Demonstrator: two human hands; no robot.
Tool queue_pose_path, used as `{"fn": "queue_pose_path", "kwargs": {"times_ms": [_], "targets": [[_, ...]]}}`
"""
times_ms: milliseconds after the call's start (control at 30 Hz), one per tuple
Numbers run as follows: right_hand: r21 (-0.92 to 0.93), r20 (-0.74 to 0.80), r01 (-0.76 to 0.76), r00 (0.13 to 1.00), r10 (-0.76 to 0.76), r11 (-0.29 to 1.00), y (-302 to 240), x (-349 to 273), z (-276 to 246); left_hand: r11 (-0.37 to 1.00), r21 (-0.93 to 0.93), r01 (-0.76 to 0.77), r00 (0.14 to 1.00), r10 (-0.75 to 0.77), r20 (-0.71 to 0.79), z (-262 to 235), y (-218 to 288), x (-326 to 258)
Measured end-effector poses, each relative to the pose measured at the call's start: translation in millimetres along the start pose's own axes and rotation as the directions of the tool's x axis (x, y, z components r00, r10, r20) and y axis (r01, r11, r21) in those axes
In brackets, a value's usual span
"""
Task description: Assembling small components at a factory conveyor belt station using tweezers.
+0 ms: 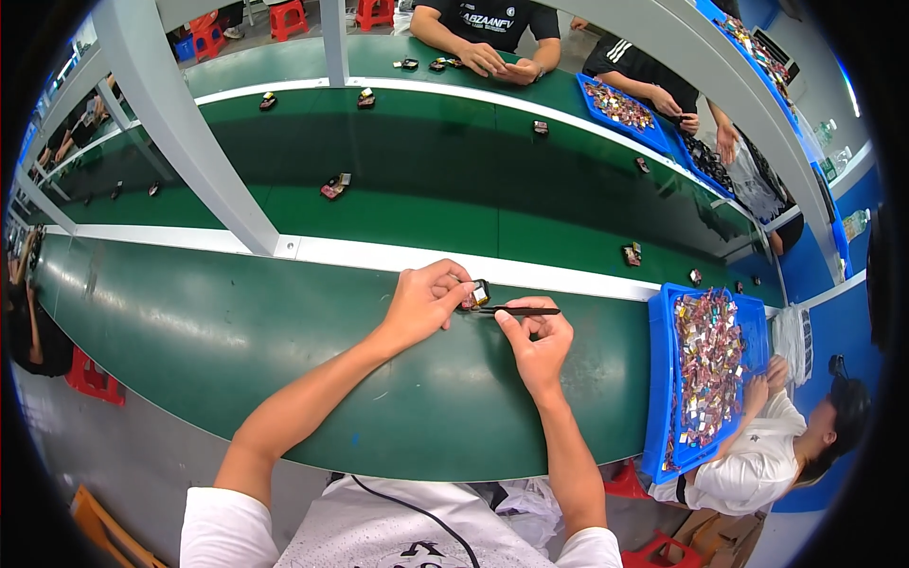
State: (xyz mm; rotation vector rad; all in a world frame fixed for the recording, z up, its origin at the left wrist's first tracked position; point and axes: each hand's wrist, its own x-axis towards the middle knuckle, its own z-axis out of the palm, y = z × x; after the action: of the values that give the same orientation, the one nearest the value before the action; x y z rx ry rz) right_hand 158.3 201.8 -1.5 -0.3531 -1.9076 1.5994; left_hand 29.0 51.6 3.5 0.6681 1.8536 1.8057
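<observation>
Over the green table (312, 322), my left hand (423, 303) pinches a small black casing (482, 285) between thumb and fingers. A pale, partly gold piece shows inside the casing; its exact kind is too small to tell. Black tweezers (532, 310) lie in the grip of my right hand (540, 348), held nearly level. Their tips point left and reach the near edge of the casing; whether they grasp anything there I cannot tell. My left fingers cover part of the casing.
To the right stands a blue tray (663, 379) heaped with small pinkish, gold and white parts (708, 364). Beyond a white rail (365, 256), a green conveyor belt (407, 204) carries several small casings. Metal posts rise at left. Other people work across the belt and at right.
</observation>
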Motion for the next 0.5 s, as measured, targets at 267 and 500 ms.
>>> {"fn": "queue_pose_path", "kwargs": {"times_ms": [267,500], "targets": [[-0.151,-0.011,0.047,0.999,-0.049,0.987,1.7,0.0,-0.2,1.000,-0.001,-0.007,1.000,0.007,-0.011,2.2,-1.3,0.8],[-0.046,-0.011,-0.031,0.999,0.031,0.998,2.9,2.6,2.9,1.000,-0.029,0.004,1.000,-0.004,0.017,-1.2,-3.1,1.6]]}}
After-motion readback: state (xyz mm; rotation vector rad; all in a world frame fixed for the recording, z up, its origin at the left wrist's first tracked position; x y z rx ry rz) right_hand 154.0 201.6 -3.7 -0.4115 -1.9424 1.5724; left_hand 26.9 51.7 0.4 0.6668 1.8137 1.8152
